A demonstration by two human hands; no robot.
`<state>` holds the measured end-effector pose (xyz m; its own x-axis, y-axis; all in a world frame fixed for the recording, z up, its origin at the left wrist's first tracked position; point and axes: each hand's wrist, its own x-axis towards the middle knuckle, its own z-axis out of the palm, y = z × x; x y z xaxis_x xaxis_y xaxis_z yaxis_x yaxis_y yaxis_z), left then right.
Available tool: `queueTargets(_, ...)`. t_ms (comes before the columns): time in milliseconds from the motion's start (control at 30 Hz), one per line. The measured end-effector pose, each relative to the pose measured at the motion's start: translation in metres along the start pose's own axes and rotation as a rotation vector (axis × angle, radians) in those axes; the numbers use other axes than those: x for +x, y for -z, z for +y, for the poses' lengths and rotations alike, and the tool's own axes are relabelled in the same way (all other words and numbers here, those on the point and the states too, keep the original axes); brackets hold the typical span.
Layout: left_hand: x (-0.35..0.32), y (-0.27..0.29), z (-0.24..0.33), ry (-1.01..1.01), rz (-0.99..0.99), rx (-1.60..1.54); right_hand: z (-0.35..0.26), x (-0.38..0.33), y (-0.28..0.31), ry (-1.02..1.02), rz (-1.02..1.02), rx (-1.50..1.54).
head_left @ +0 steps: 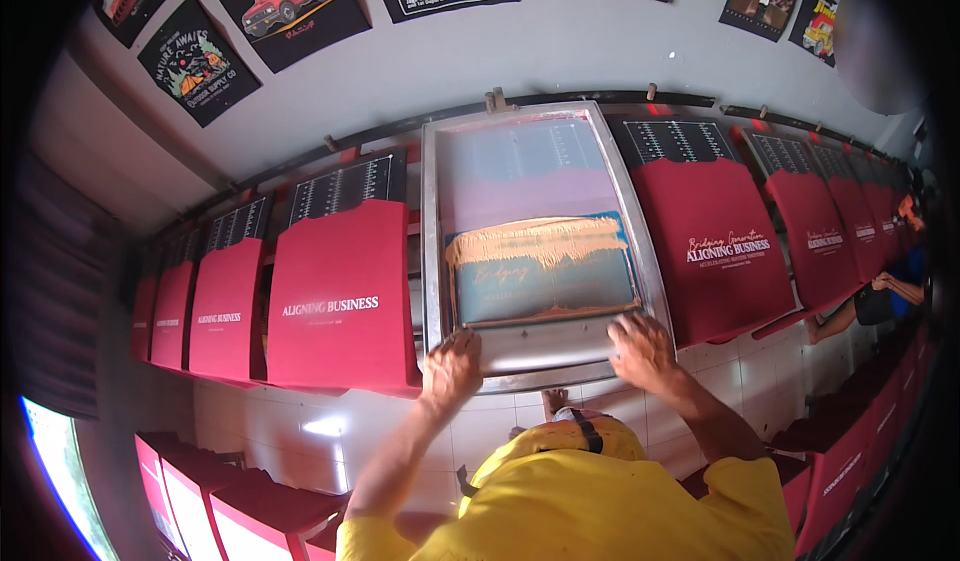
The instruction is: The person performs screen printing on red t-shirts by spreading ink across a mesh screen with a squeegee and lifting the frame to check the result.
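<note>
Close on either side, red shirts hem in my work: one is stretched over a board left of the screen frame, another to its right, with more in a row beyond each. Behind the frame's far end runs a dark rail with small blocks on it, and above that, dark printed panels hang on the pale wall. At the far right, another person sits near the row's end; pale glossy tiles show below.

My left hand is curled tight round the left end of the squeegee, and my right hand grasps its right end. It lies crosswise inside the frame's near end, a smooth, greyish, metallic-looking bar. The frame is a long rectangle of worn, dull metal, its mesh sheer enough to show red and dark beneath. Past the squeegee, thick peach-orange ink sits in a creamy, ridged band, ragged along its near edge, above a blue-grey stencil area.
</note>
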<state>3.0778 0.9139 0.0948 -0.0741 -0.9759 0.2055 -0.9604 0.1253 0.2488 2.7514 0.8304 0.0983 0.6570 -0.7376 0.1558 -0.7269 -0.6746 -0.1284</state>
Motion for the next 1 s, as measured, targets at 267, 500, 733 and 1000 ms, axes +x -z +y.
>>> queueTargets(267, -0.021, -0.035, -0.013, -0.083, 0.044, 0.064, 0.001, -0.004, -0.031, 0.048, 0.11, -0.053)
queueTargets(500, 0.082, -0.036, -0.059, -0.106, -0.021, 0.036, 0.043, 0.092, -0.04, -0.004, 0.011, -0.069)
queueTargets(733, 0.136, -0.026, -0.074, 0.018, -0.18, 0.091, 0.076, 0.149, -0.034, -0.014, -0.048, 0.016)
queueTargets(1000, 0.024, -0.01, -0.023, 0.022, -0.1, 0.025, 0.02, 0.033, -0.013, 0.009, -0.022, 0.018)
